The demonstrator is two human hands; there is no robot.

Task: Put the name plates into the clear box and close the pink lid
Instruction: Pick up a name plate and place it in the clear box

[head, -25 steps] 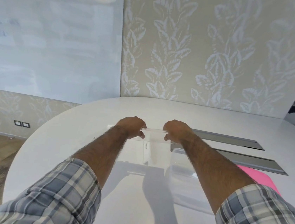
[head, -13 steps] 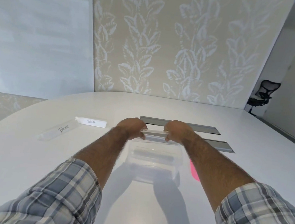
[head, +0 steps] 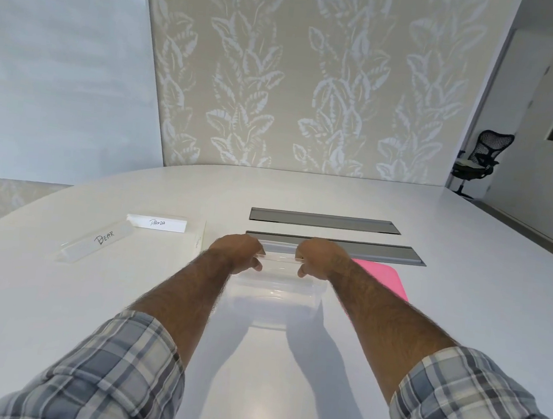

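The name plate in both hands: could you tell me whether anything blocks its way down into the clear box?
Nothing visible does. The name plate is held by the left hand and right hand directly above the open clear box; the pink lid lies beside it.

Head-worn view, forward-down over table (head: 50, 304)

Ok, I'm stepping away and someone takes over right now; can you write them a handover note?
Left hand and right hand each grip an end of one clear plate, held over the open box.
Pink lid lies on the table right of the box.
"Bear" plate and "Panda" plate are on the table, left.
Left to do: lower this plate in, add the other two, close the lid.
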